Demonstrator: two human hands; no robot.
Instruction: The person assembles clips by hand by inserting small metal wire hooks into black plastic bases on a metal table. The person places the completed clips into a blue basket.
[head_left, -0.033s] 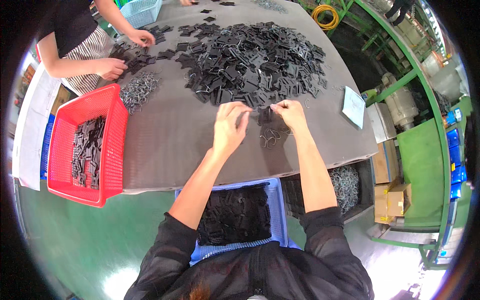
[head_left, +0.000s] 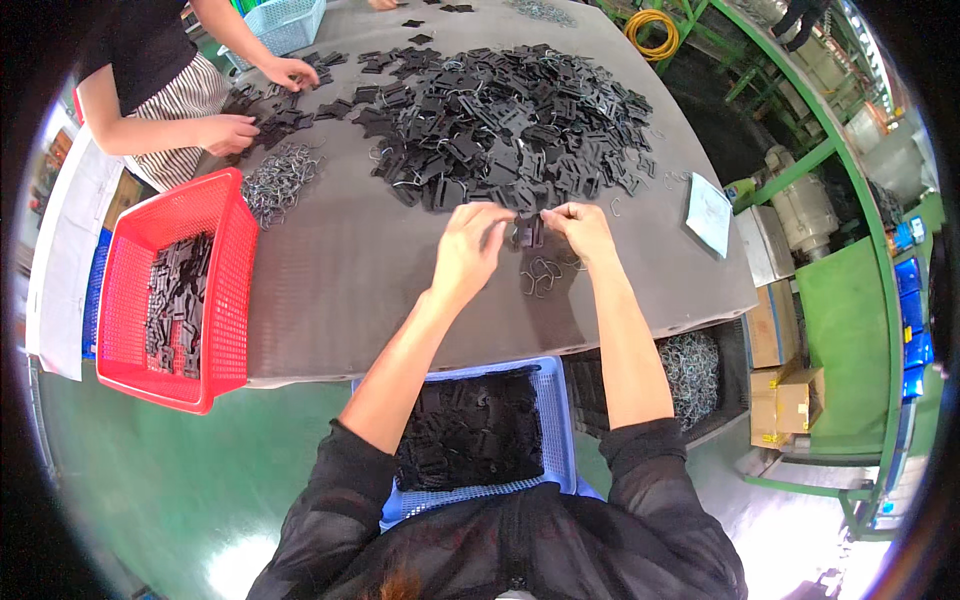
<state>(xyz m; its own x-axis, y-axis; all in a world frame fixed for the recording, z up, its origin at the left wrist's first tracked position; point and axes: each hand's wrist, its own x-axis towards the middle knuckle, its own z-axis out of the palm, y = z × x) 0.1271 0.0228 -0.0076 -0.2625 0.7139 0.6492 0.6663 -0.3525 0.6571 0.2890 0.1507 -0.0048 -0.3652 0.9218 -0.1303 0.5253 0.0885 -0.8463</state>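
Note:
Between my two hands, at the near edge of a big heap of black plastic pieces point(head_left: 510, 130), is one flat black slotted piece point(head_left: 530, 233). My left hand point(head_left: 468, 250) pinches its left side with thumb and fingertips. On its right side my right hand point(head_left: 583, 230) is closed, thumb against forefinger. Whether a metal hook sits in the fingers is too small to tell. Several bent wire hooks point(head_left: 541, 276) lie on the grey table point(head_left: 400, 320) just below the piece.
At the left stands a red basket point(head_left: 228, 300) of black pieces, beside a pile of wire hooks point(head_left: 283, 180). Another person's hands point(head_left: 232, 135) work beyond it. A blue crate point(head_left: 556, 420) of black pieces is below the table edge, with a hook-filled bin point(head_left: 690, 375) to its right.
My left hand has moved slightly right, its fingertips coming to the black piece. My right hand stays nearly in place.

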